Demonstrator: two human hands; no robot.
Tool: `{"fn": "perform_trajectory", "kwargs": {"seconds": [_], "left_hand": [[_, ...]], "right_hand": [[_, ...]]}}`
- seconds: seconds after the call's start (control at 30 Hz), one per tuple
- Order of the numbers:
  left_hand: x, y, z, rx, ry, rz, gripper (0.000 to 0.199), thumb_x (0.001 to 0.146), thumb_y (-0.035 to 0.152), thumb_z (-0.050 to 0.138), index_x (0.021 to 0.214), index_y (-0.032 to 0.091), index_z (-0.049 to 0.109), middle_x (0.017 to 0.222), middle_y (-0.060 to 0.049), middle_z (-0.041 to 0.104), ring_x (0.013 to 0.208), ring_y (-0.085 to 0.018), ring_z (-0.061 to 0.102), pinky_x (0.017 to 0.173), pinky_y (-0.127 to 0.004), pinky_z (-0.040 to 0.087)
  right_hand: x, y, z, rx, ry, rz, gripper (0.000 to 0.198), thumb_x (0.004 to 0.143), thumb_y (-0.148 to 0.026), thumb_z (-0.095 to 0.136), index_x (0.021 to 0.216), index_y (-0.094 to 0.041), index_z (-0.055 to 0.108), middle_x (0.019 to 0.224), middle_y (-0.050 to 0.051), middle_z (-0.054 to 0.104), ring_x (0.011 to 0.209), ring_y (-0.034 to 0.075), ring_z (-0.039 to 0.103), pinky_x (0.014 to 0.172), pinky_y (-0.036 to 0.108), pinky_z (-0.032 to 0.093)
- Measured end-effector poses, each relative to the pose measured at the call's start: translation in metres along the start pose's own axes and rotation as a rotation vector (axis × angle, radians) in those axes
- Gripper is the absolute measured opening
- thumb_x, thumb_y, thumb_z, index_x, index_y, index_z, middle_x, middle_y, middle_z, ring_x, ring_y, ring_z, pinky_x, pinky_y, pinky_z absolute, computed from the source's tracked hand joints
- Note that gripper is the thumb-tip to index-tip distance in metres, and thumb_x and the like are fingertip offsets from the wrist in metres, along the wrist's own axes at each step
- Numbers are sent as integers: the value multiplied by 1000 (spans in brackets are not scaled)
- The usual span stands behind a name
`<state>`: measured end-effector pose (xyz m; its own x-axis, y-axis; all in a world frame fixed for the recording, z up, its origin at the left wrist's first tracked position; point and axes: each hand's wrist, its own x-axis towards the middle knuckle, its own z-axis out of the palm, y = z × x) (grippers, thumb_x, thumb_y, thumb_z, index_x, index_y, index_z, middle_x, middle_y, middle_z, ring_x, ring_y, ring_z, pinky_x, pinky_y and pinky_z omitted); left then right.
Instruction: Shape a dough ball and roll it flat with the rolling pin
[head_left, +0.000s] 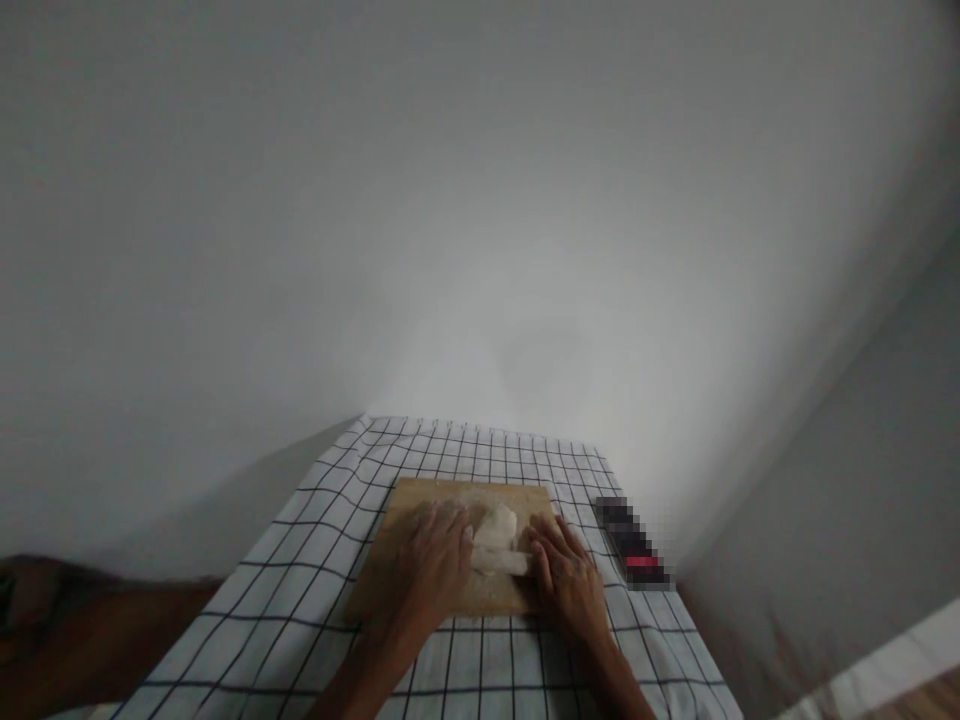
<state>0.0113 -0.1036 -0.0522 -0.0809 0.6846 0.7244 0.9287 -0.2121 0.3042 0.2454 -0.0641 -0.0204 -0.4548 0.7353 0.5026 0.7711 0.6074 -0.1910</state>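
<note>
A pale, slim rolling pin lies crosswise on a wooden board, with a small mass of whitish dough just beyond it. My left hand lies over the pin's left end, fingers stretched forward and palm down. On the right end rests my right hand, its fingers extended and a little spread. Both hands press from above rather than wrapping round the pin. The pin's ends are hidden under them. The dough's near edge meets the pin.
A white cloth with dark checks covers the table under the board. Right of the board lies a dark, pixelated object with a red patch. A plain pale wall rises behind the table. Brown furniture stands at lower left.
</note>
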Motion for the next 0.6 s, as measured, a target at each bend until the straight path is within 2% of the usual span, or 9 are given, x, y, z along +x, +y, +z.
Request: {"fn": "perform_trajectory", "kwargs": {"seconds": [0.1, 0.23, 0.33, 0.6], "left_hand": [[-7, 4, -8, 8, -29, 0, 38, 100, 30, 39, 124, 17, 65, 129, -12, 67, 130, -28, 53, 114, -55, 38], [-12, 11, -21, 31, -92, -21, 38, 100, 31, 39, 125, 16, 65, 130, -11, 66, 126, -26, 55, 112, -50, 39], [-14, 15, -29, 39, -104, -33, 39, 101, 33, 40, 126, 16, 64, 130, -10, 66, 127, -27, 54, 111, -49, 39], [-24, 21, -42, 66, -113, -32, 39, 102, 33, 37, 127, 19, 63, 132, -10, 65, 127, -27, 53, 111, -50, 36]], "right_hand": [[-8, -7, -5, -2, 28, -18, 36, 102, -43, 45, 128, -29, 65, 149, 1, 52, 144, 28, 34, 113, 48, 39], [-16, -15, -9, -27, 42, 36, 40, 91, -59, 59, 115, -28, 66, 131, 6, 61, 118, 29, 53, 97, 44, 46], [-18, -17, -8, -57, 48, 63, 40, 90, -61, 61, 109, -26, 64, 118, 7, 63, 106, 27, 54, 91, 41, 46], [-20, -21, -11, -134, 67, 47, 42, 87, -65, 62, 101, -25, 63, 110, 7, 63, 102, 27, 55, 87, 40, 43]]}}
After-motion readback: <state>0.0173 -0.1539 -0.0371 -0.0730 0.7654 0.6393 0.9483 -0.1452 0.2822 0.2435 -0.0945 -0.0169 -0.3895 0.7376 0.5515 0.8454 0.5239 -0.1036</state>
